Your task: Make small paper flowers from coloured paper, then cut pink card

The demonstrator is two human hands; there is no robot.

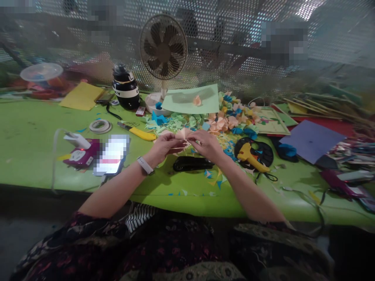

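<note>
Two-handed fingertip grip on folded peach paper (184, 134), left hand (164, 148) pinched at one side, right hand (206, 145) closed on the other; exact fold under the fingertips too small to tell. Held between both hands, above green tabletop (164, 192). For a clean fold: light, even pinch, one side steady while the other shapes, pressure on the crease only, since thin paper probably dents fast. Just nearer the body, black stapler-like tool (190, 164); best to leave wrist clearance there. Beyond the fingers, loose peach paper flowers (219, 123) and small offcuts. Off to the left, yellow utility knife (143, 134) and tape roll (100, 126). Farther back, desk fan (164, 48); possible draught risk for loose bits, if running
</note>
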